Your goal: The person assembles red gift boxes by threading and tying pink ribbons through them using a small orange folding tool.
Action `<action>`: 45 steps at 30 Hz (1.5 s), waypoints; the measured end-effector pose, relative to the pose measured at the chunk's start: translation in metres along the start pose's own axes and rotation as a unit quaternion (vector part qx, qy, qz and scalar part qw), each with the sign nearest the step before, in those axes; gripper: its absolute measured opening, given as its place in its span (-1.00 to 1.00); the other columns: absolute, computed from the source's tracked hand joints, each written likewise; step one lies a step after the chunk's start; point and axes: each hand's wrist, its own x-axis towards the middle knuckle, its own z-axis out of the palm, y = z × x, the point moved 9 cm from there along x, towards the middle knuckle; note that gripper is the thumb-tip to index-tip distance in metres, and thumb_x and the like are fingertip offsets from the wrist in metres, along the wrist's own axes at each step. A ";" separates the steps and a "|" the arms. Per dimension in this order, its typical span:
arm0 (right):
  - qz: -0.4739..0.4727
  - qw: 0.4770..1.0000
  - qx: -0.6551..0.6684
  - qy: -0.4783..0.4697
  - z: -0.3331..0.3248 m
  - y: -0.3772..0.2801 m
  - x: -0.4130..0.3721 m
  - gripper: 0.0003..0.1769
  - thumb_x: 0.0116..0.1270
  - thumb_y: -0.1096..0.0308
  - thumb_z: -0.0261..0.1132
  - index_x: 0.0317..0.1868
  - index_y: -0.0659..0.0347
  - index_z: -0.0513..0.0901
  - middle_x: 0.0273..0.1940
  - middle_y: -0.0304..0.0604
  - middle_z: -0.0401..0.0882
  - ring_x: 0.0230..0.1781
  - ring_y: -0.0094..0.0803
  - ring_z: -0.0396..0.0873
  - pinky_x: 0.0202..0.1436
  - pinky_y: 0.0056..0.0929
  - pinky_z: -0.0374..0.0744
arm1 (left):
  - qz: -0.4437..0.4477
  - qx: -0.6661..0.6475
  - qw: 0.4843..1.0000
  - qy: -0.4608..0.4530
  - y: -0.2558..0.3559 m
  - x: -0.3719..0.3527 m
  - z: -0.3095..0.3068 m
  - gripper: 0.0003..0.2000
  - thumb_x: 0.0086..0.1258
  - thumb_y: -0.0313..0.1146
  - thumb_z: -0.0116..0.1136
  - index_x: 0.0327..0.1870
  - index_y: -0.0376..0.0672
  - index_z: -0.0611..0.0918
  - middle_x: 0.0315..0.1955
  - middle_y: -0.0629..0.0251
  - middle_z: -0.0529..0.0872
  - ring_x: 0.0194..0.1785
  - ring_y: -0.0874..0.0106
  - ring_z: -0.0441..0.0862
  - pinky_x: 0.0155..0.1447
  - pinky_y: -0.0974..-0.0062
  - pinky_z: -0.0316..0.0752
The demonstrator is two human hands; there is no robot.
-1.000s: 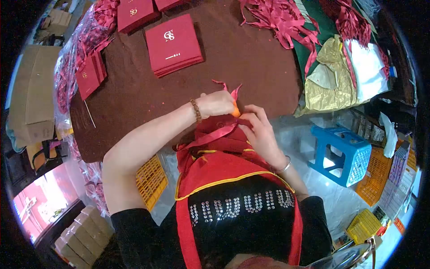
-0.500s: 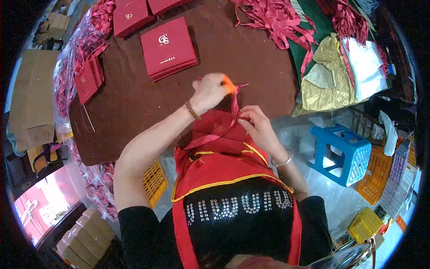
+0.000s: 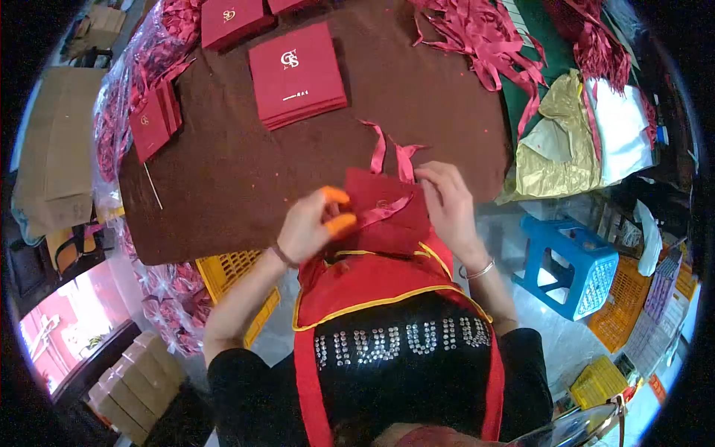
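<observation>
The right hand (image 3: 453, 203) pinches the far right corner of a red pouch (image 3: 365, 190). Just left of that grip, pink ribbon (image 3: 385, 213) crosses the pouch's front and loose ends stick out past its top edge. The left hand (image 3: 304, 227), its thumb and finger in orange covers (image 3: 341, 224), spreads at the pouch's opposite side. Beyond the grip, leftward, lies a red stack (image 3: 302, 82); rightward, tangled ribbons (image 3: 488, 56).

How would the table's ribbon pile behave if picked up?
The ribbon pile would probably sag, lying in limp curls. It may tangle, being loosely crossed over itself. Likely light too, since the ribbon looks thin.
</observation>
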 end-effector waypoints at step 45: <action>0.098 0.972 0.015 -0.214 0.073 0.017 0.006 -0.77 0.23 0.25 0.07 -0.18 0.19 0.46 -0.44 0.07 0.54 -0.35 0.02 0.53 -0.26 -0.07 0.46 | 0.095 -0.742 0.663 0.029 -0.003 0.037 -0.035 -0.68 0.27 -0.54 -0.04 0.07 -0.20 0.43 -0.30 0.25 0.44 -0.42 0.56 0.30 -0.48 0.70 0.25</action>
